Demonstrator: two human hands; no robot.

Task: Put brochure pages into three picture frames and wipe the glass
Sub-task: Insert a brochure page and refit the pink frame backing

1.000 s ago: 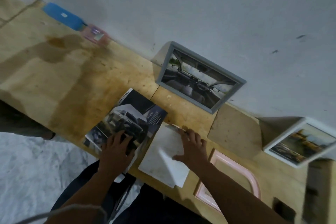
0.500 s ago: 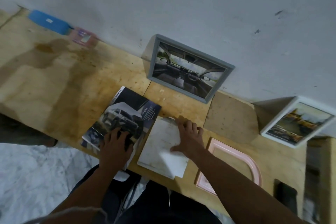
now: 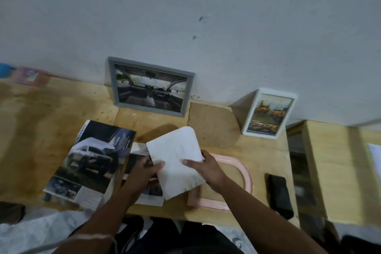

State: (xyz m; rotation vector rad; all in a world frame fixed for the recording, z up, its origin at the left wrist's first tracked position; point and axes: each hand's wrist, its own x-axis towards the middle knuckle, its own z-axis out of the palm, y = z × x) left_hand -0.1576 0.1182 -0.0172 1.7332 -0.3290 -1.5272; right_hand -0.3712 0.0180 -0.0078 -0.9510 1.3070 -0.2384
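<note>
Now pinching a white sheet (image 3: 177,159) from both sides: left hand (image 3: 142,173) at its left edge, right hand (image 3: 208,171) at its right, fingers closed on paper, raised over the tabletop (image 3: 51,121). Underneath, a cut brochure page (image 3: 151,192), partly hidden. Beside it, left, the open brochure (image 3: 90,163); right, an empty pink frame (image 3: 243,179). Against the wall, a grey frame (image 3: 150,86) and white frame (image 3: 270,115), both filled. Between them, a brown backing board (image 3: 212,123); farther right, a dark cloth (image 3: 280,194).

Colours on the tan plywood tabletop (image 3: 51,121)

Grey frame (image 3: 151,86), white frame (image 3: 269,116), pink arched frame (image 3: 243,173), white smudged sheet (image 3: 177,161), black pouch (image 3: 279,194).
</note>
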